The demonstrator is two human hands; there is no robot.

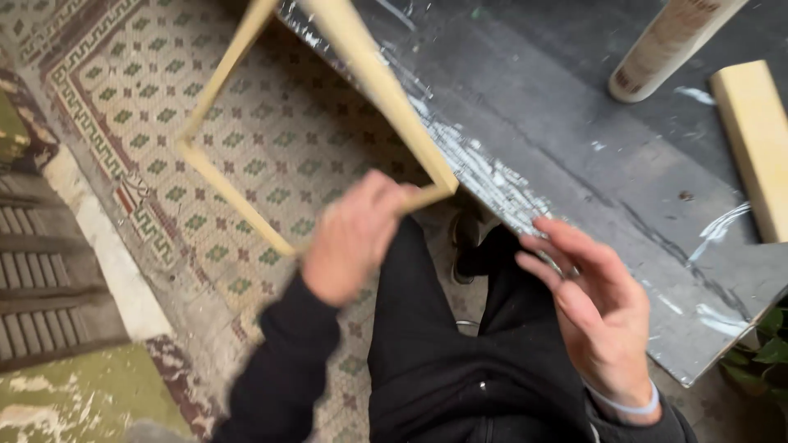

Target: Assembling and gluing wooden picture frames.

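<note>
pale, bare wooden frame point(386, 90), open-centred

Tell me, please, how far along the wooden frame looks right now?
Done: the wooden frame shows four joined sides. In hand: the left hand grips its near rail, holding it partly over the grey table; the right hand hovers open. Left: the tube and wooden block lie untouched.

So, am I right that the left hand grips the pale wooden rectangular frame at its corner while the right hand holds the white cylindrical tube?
Not quite: the head view shows the right hand open and empty, well apart from the white cylindrical tube on the dark worktop. The left hand does grip the pale wooden rectangular frame at its corner.
</note>
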